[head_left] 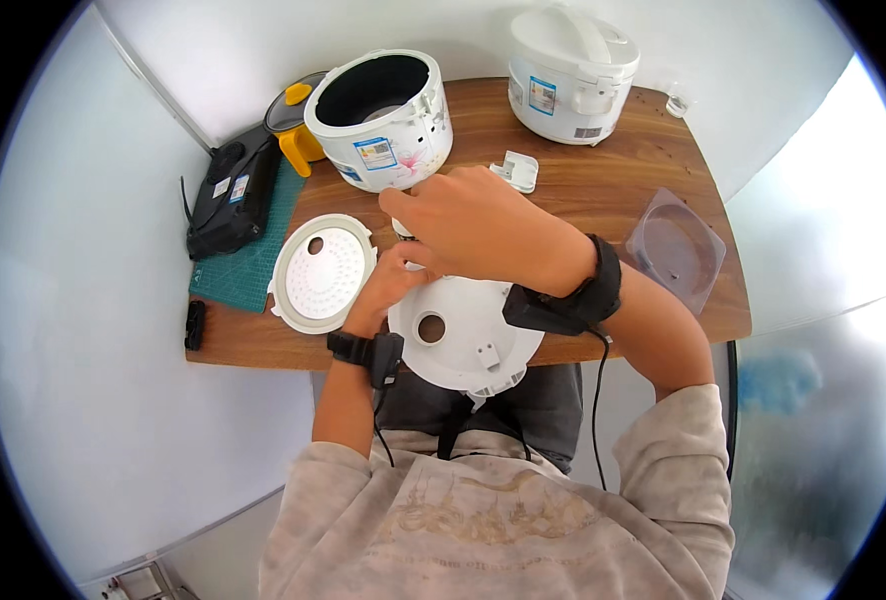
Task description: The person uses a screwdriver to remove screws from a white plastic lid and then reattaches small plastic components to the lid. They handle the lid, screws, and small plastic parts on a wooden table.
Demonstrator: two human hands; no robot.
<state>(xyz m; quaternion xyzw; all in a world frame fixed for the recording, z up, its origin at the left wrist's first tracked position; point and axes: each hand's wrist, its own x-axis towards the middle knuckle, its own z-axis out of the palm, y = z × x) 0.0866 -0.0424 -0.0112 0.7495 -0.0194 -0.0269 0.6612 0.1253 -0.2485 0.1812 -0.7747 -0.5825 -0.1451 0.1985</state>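
Nearest of all is a pale beige patterned shirt [523, 520], its sleeves ending above two bare forearms with black wrist straps. Beyond it, a round white plastic cover with a circular hole [468, 315] overhangs the near edge of the brown wooden table [623, 160]. The left hand [395, 285] is at the cover's far left part, fingers bent in a narrow curl; the right hand [468, 215] reaches across just beyond, fingers curled closely. What either grips is hidden, so I cannot tell. Left of the cover lies a white oval lid with a dimpled inner plate [328, 285]. Farther off stand an open white flowered cooker body [428, 140] and, far right, a closed white cooker [563, 75]. A clear square plastic tray [675, 250] lies right.
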